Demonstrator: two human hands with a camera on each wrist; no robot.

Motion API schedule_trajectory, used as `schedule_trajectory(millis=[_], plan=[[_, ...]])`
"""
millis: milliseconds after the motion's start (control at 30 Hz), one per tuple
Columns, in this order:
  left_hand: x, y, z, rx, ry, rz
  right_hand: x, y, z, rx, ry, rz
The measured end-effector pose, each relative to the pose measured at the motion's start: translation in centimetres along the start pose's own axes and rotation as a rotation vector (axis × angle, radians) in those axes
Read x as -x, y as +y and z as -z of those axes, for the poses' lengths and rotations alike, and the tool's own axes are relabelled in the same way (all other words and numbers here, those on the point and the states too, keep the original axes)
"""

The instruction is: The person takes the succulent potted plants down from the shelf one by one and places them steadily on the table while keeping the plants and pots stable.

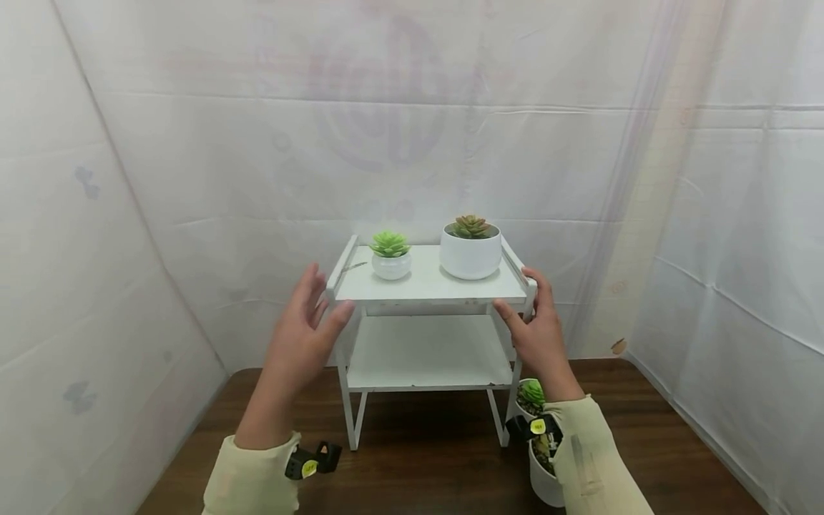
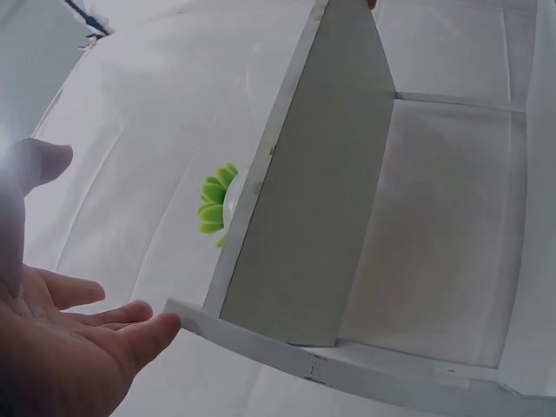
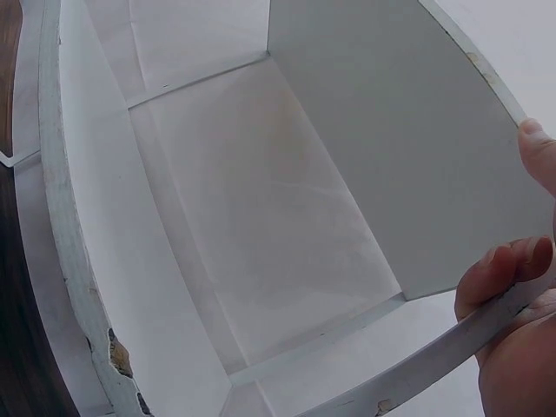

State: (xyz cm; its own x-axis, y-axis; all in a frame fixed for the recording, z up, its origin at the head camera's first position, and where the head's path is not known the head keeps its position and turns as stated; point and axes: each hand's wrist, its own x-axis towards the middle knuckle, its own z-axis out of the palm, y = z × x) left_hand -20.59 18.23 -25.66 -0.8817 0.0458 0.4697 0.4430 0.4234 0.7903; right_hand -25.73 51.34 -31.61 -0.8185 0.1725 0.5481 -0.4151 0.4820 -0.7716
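A white two-tier shelf (image 1: 431,350) stands on the brown table. On its top board are a small white pot with a bright green succulent (image 1: 390,256) at the left and a larger white pot with a reddish-green succulent (image 1: 471,252) at the right. My left hand (image 1: 305,336) is beside the top left corner, fingers apart and holding nothing; in the left wrist view, the fingertips of that hand (image 2: 69,339) lie close to the frame's end. My right hand (image 1: 541,332) grips the top right corner, its fingers round the side frame in the right wrist view (image 3: 517,278).
Two more potted succulents stand on the table (image 1: 644,429) at the right, by the shelf's right leg and partly behind my right wrist: one pot (image 1: 531,395) farther back, another (image 1: 546,481) nearer. White sheets hang behind and on both sides.
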Motion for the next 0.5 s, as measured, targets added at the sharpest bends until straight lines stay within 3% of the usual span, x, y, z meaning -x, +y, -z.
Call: schedule_trajectory(millis=[233, 500], plan=[[0.2, 0.6, -0.4, -0.02, 0.011, -0.033, 0.1, 0.3, 0.0, 0.0, -0.005, 0.017], [-0.6, 1.1, -1.2, -0.009, -0.007, -0.056, 0.0, 0.3, 0.0, -0.007, -0.01, 0.013]])
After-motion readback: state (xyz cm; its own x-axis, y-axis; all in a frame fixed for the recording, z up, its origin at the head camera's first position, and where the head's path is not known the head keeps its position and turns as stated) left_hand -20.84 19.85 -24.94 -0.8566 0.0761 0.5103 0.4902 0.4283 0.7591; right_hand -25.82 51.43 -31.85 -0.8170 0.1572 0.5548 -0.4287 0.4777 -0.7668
